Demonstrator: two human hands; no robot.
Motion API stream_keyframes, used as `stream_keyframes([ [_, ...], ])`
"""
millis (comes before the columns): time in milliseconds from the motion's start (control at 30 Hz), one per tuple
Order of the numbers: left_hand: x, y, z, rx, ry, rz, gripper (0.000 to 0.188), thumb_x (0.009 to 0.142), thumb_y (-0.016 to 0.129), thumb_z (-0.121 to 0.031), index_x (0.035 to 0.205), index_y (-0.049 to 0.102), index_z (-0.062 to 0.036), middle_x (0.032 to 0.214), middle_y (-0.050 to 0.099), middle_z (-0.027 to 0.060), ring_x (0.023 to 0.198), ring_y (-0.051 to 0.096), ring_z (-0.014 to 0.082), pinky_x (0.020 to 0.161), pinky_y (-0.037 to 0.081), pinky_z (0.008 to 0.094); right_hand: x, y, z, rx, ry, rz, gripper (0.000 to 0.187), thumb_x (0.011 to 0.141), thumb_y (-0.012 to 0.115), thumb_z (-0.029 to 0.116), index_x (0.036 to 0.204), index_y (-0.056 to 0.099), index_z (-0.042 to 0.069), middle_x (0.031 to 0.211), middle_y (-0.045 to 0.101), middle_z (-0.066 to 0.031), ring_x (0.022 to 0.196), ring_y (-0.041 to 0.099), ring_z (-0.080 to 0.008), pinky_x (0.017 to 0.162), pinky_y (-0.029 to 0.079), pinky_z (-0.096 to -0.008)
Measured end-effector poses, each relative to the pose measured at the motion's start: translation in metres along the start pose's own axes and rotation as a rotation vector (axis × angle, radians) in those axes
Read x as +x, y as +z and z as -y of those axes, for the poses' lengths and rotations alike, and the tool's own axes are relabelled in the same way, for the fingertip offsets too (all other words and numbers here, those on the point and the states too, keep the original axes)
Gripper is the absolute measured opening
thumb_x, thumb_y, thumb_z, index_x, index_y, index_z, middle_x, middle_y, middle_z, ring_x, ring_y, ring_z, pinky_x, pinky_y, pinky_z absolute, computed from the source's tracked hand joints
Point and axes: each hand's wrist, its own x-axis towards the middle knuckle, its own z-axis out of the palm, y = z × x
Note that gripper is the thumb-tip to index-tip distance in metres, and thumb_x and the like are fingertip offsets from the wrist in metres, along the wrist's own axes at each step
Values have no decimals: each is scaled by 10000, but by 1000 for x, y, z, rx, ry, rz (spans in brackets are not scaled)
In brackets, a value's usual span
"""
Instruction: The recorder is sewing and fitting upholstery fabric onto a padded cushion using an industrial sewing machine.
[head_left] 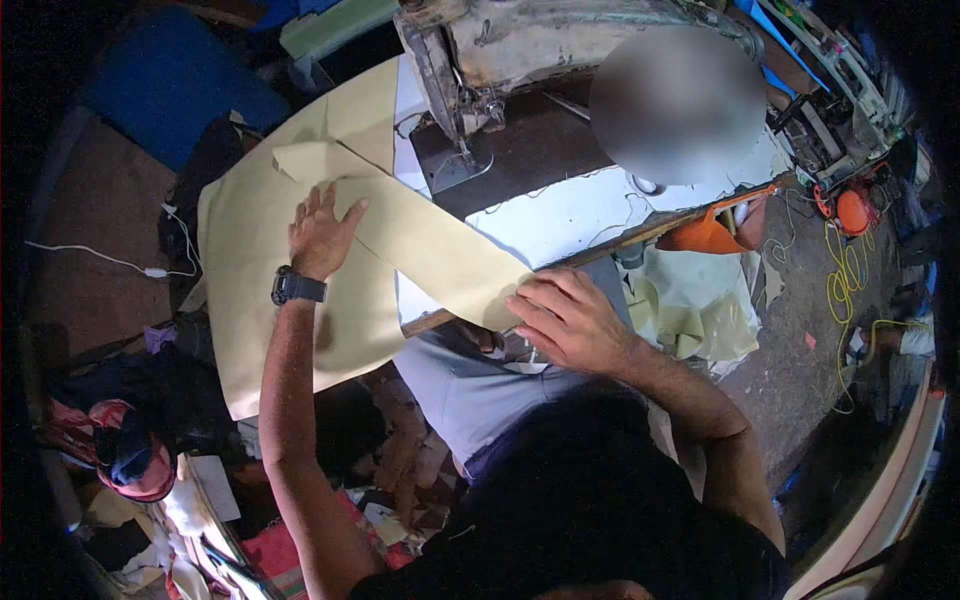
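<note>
Smoothing the cream fabric strip (pixel 430 250) looks like the step: left hand (pixel 322 232) open and flat on it, right hand (pixel 570 318) open, pinning its end at the table edge (pixel 600 245). Next it probably needs feeding straight under the sewing machine (pixel 520 50).

The grey metal sewing machine (pixel 520 50) stands at the far edge of the white worktable (pixel 570 215). Right of the machine, past the table's corner, an orange plastic funnel-shaped piece (pixel 705 235) hangs, with a heap of pale yellow fabric offcuts (pixel 690 310) below it. Farther right of the machine a yellow coiled cord (pixel 845 275) lies on the floor by a round orange tool (pixel 853 210). Left of the machine sits a blue cushion (pixel 170 85), and a thin white cable (pixel 110 262) runs below it.
</note>
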Motion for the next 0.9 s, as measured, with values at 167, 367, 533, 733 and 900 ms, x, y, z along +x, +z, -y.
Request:
stream_keyframes([
  [167,47,28,44,147,149,-54,777,968,499,-623,1557,402,-125,1620,367,134,1487,337,355,1190,270,589,19,8,5,27,-63,29,512,883,750,258,1331,609,54,1382,553,-126,1355,462,-309,1054,464,-473],
  [367,115,46,73,122,69,15,748,955,511,-512,1588,343,-150,1660,309,89,1524,271,323,1211,231,586,-14,48,68,92,-387,177,582,929,709,312,1410,508,54,1465,508,-137,1457,384,-319,1213,318,-571],
  [533,113,45,82,74,166,8,748,960,496,-557,1580,371,-157,1673,276,100,1533,253,326,1223,190,589,-12,32,62,147,-421,206,393,936,697,246,1254,599,38,1366,557,-128,1397,446,-311,1180,366,-571],
  [733,70,31,65,9,85,0,796,976,462,-670,1587,368,-168,1671,267,144,1538,237,357,1235,155,576,39,16,37,70,-75,3,441,935,714,324,1274,615,61,1425,502,-169,1411,400,-332,1166,381,-539],
  [900,40,29,53,29,99,-208,712,983,530,-580,1524,456,-122,1600,380,183,1488,328,381,1219,223,558,33,13,12,71,30,-127,222,935,684,158,1117,684,30,1228,641,-136,1128,600,-313,985,491,-471],
])
